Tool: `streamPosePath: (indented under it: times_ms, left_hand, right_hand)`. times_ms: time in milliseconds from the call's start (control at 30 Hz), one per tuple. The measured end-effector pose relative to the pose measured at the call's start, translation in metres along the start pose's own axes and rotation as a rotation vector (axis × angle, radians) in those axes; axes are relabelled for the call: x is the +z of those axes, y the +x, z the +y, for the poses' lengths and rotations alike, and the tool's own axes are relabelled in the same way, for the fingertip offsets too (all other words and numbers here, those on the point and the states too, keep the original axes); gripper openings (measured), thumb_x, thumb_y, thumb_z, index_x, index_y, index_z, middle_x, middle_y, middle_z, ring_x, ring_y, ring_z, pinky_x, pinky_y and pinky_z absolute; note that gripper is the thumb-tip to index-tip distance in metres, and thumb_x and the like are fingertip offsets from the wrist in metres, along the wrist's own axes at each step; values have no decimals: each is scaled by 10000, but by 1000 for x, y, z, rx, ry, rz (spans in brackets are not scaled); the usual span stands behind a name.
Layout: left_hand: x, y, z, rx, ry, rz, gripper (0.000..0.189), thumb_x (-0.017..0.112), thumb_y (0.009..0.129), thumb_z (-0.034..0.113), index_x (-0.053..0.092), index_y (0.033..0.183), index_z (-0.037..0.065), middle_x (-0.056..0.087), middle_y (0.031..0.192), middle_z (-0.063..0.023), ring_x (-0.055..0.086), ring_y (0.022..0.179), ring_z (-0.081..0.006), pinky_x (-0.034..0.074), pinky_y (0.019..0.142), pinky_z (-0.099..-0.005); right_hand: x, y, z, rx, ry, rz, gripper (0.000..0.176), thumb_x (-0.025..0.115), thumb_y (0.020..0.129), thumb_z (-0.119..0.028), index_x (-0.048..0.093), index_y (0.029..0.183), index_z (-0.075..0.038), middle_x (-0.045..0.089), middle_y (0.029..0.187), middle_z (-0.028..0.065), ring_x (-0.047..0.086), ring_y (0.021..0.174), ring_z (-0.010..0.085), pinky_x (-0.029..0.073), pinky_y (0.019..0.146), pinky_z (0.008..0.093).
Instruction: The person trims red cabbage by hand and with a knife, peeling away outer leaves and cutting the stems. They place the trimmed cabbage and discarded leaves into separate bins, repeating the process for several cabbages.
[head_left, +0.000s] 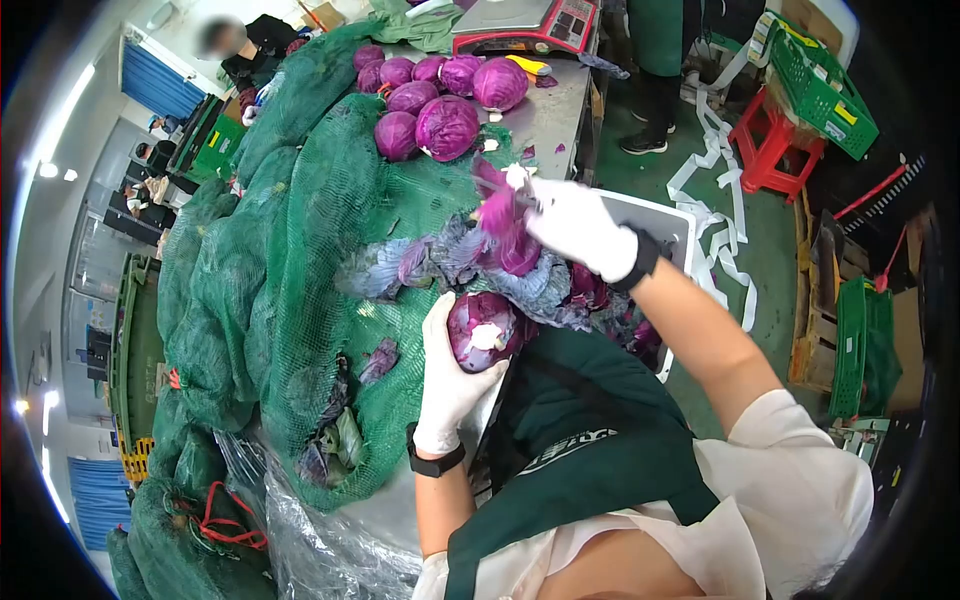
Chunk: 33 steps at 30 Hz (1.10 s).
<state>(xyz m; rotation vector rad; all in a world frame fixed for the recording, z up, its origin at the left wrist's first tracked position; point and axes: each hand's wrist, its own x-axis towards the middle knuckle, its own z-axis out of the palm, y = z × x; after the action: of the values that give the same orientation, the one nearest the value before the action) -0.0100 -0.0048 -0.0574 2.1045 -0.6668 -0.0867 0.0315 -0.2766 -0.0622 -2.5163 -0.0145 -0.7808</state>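
Observation:
My left hand (450, 385), in a white glove, is wrapped round the side of a red cabbage (483, 335) whose pale cut stem faces up. Above and to the right, my right hand (578, 225), also gloved, has its fingers closed on a blurred purple leaf piece (508, 215); any tool in it cannot be made out. Loose outer leaves (440, 255) lie in a band across the green net (400, 200). Several whole red cabbages (447, 127) sit grouped at the far end of the table.
Full green net sacks (300, 250) line the left side. A white bin (678, 225) with leaves stands at my right. Farther back are a red scale (525, 38), a yellow-handled item (528, 65), a red stool (770, 145), green crates (820, 85) and other people.

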Motion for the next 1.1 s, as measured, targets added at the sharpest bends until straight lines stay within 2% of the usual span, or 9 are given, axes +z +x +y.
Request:
streamPosePath:
  times_ms: [167, 233, 333, 367, 500, 667, 933, 1033, 1100]
  left_hand:
    - [-11, -6, 8, 25, 51, -22, 1081, 865, 579, -10, 344, 1522, 74, 400, 1459, -146, 450, 1340, -302, 361, 1157, -411]
    - [-16, -14, 8, 7, 92, -28, 1098, 873, 592, -2, 333, 1543, 101, 376, 1489, -145, 439, 1359, -300, 373, 1149, -418]
    - [-19, -27, 7, -260, -325, 36, 1079, 884, 676, 94, 279, 1569, 88, 364, 1530, -152, 432, 1377, -290, 390, 1133, -425]
    - [-16, -30, 1, -207, -431, 29, 1076, 885, 715, 150, 242, 1572, 49, 373, 1525, -169, 432, 1372, -286, 374, 1137, -418]
    - [5, -22, 31, -325, -469, 238, 1047, 889, 728, 184, 258, 1547, 14, 406, 1483, -178, 436, 1340, -274, 342, 1141, -394]
    - [10, -18, 19, -289, -323, 232, 916, 865, 735, 95, 327, 1469, -9, 447, 1383, -168, 475, 1267, -248, 392, 1087, -372]
    - [12, -19, 14, -259, -174, 223, 868, 865, 746, 100, 351, 1439, -3, 483, 1345, -156, 511, 1233, -233, 414, 1067, -363]
    - [9, -20, 9, -220, -207, 227, 880, 876, 744, 122, 353, 1444, 21, 496, 1351, -163, 525, 1238, -244, 426, 1071, -377]
    - [6, -26, 6, -305, -355, 213, 887, 876, 744, 122, 347, 1451, 37, 495, 1355, -172, 528, 1240, -260, 437, 1071, -387]
  right_hand:
    - [35, -38, -25, -119, 522, -239, 348, 748, 831, -255, 686, 1110, -57, 703, 911, 139, 699, 868, 308, 561, 799, 391]
    - [13, -25, -49, 395, 849, -560, 401, 696, 942, -307, 639, 1164, 22, 699, 933, 121, 649, 904, 168, 514, 842, 356]
    - [35, -21, -60, 170, 790, -498, 580, 733, 921, -353, 574, 1342, 13, 670, 831, 52, 551, 614, 76, 464, 578, 252]
    - [23, -26, -52, 376, 957, -739, 740, 761, 894, -385, 485, 1435, 40, 652, 782, 50, 502, 542, 46, 406, 501, 228]
    - [13, -25, -56, 451, 862, -933, 925, 798, 842, -453, 416, 1417, 162, 616, 716, 45, 521, 533, 60, 411, 493, 241]
    - [2, -19, -57, 299, 726, -936, 556, 743, 864, -430, 655, 1192, 10, 663, 742, 108, 622, 650, 188, 493, 630, 353]
    - [27, -37, -58, -12, 485, -466, 167, 642, 766, -191, 606, 708, -38, 602, 650, 192, 634, 662, 390, 493, 630, 468]
    - [40, -37, -37, -18, 566, -465, 220, 625, 752, -127, 708, 912, 0, 656, 692, 185, 682, 663, 326, 547, 635, 399]
    - [27, -35, -24, 492, 869, -639, 251, 592, 802, -61, 713, 1010, 9, 670, 670, 106, 623, 508, 128, 501, 500, 287]
